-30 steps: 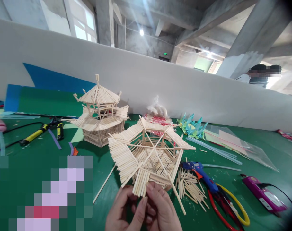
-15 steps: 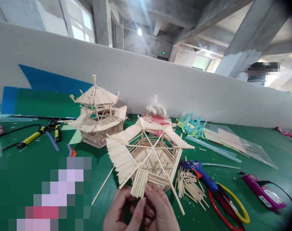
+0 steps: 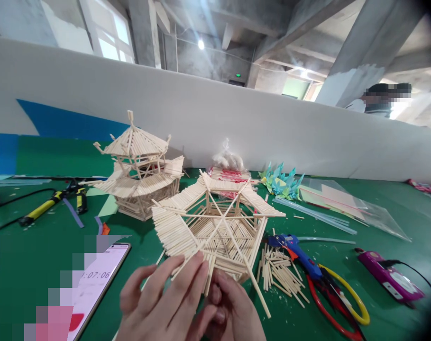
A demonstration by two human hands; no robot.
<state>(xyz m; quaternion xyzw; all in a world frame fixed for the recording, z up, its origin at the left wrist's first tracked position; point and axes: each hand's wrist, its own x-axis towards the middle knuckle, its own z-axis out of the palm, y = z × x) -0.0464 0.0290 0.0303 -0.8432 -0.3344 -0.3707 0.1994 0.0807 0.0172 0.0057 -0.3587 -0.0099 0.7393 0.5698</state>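
An open-topped wooden-stick pavilion model (image 3: 172,232) stands in front of me, with crossed sticks over its top and slatted roof panels around it. My left hand (image 3: 169,298) reaches across its near side, fingers stretched out and fingertips lying on the short roof sticks. It hides most of that panel. My right hand (image 3: 233,303) is closed at the near edge, fingers curled at the end of a wooden stick (image 3: 210,275); the grip is partly hidden. Behind on the left is a two-tiered wooden-stick pavilion (image 3: 140,184).
Loose short sticks (image 3: 282,274) lie right of the model, beside a blue glue gun (image 3: 304,258) and red-yellow-handled scissors (image 3: 361,308). A purple device (image 3: 389,277) with a cable is farther right. A phone (image 3: 101,279) lies left; yellow-handled pliers (image 3: 44,208) lie beyond. A white partition (image 3: 307,137) stands behind.
My left hand has come up from beneath the near panel and now lies over it with extended fingers. My right hand stays at the edge. The view has shifted slightly.
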